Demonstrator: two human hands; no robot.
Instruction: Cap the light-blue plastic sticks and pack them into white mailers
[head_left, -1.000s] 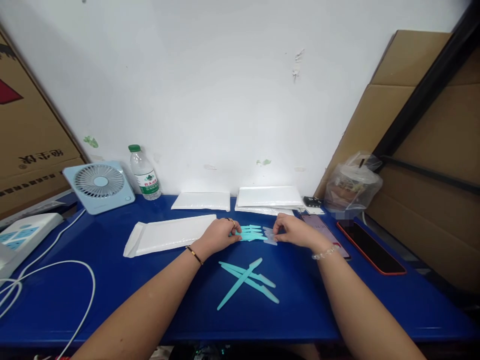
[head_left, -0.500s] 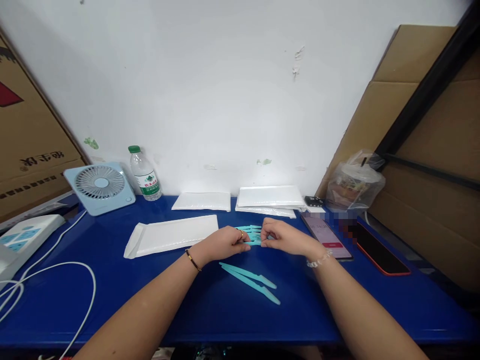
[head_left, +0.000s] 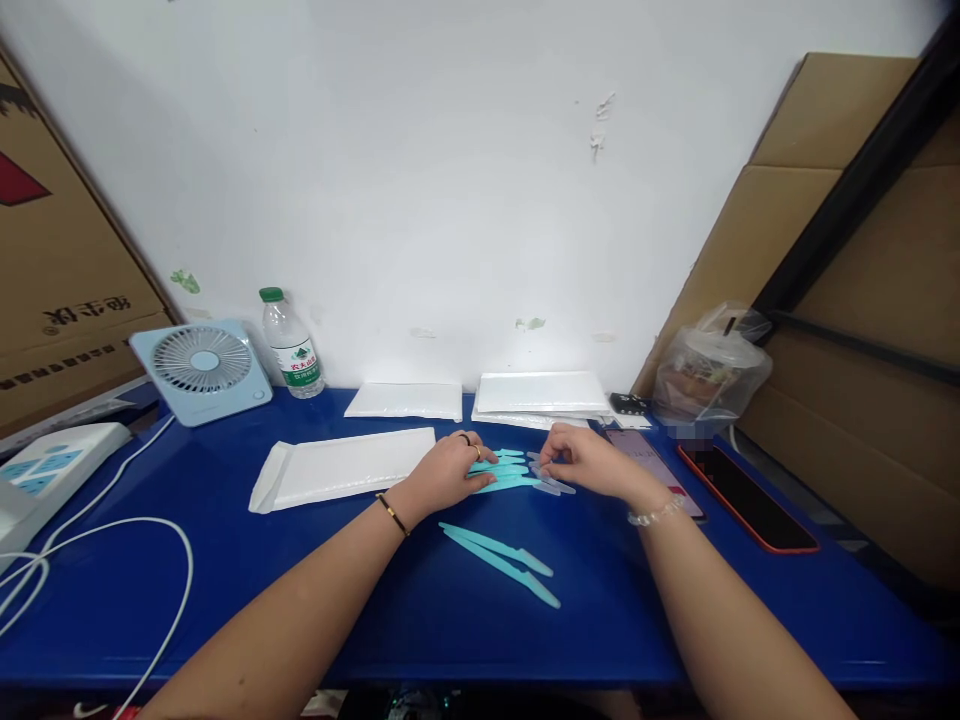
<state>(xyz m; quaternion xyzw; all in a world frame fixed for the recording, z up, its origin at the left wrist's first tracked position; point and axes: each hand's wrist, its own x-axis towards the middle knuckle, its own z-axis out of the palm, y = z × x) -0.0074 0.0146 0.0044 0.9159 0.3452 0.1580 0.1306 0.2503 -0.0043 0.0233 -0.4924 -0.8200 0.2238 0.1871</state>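
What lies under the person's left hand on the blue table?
The left hand presses on one end of a row of teal razors. Their handle ends under the fingers are covered; the blue table shows around them.

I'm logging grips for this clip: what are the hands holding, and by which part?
Both hands hold a row of slim teal plastic razors against the blue table: left hand on the handle ends, right hand fingers at the clear-capped tips.

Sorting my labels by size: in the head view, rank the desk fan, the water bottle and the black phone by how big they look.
1. desk fan
2. black phone, nearer the camera, so unsure
3. water bottle
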